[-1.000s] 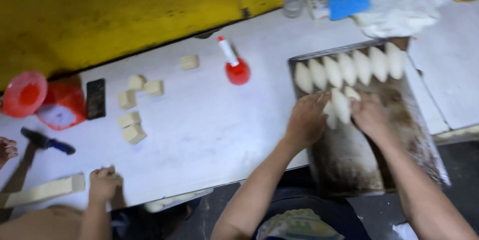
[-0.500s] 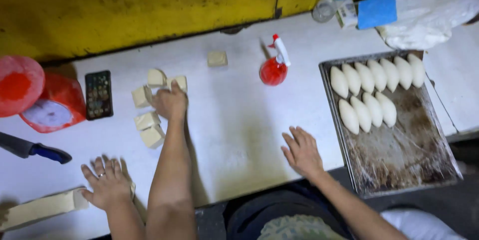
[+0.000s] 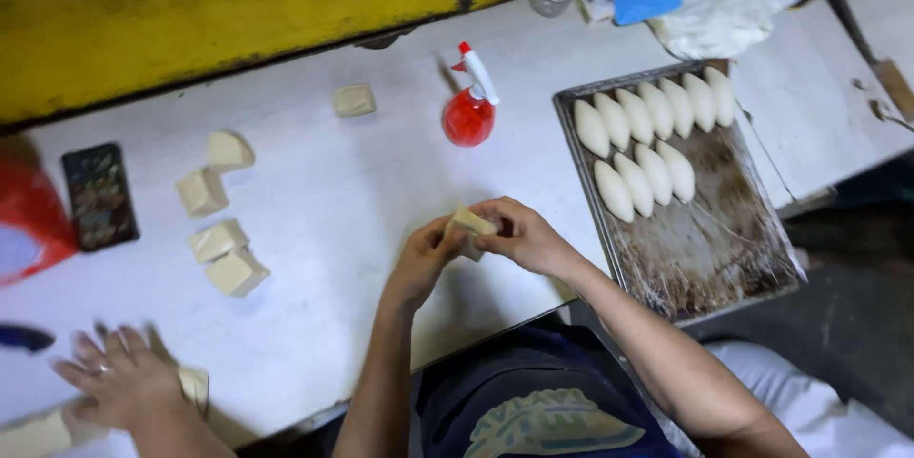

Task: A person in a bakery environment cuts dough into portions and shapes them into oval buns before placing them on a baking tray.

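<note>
Dough piece held over white table between left hand and right hand, fingers closed on it. Long axis runs left-right, slightly tilted; pointing direction unclear.

Left hand: back from the far dough pile, now at tabletop centre | right hand: lifted off tabletop | dough piece: now held between both hands' fingers
</note>
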